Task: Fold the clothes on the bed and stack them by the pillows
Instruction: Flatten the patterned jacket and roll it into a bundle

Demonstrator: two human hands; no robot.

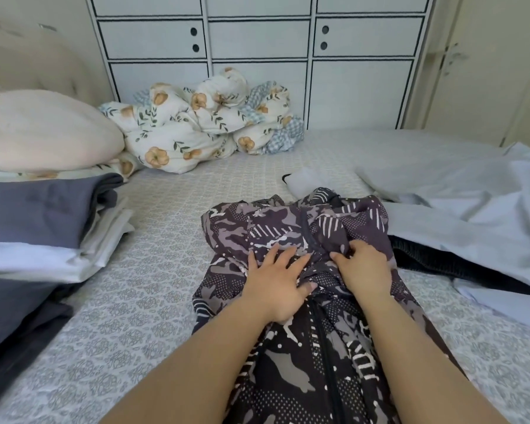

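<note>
Your left hand (pixel 276 283) presses flat on the patterned jacket (pixel 291 240) to pin it; your right hand (pixel 361 264) pinches cloth beside the zip, likely straightening. It lies mid-bed (pixel 153 270); the folded stack (pixel 43 228) waits by the pillows (pixel 43 130), left edge.

Purple-grey camouflage jacket (pixel 291 228), floral duvet (pixel 196 123)
</note>
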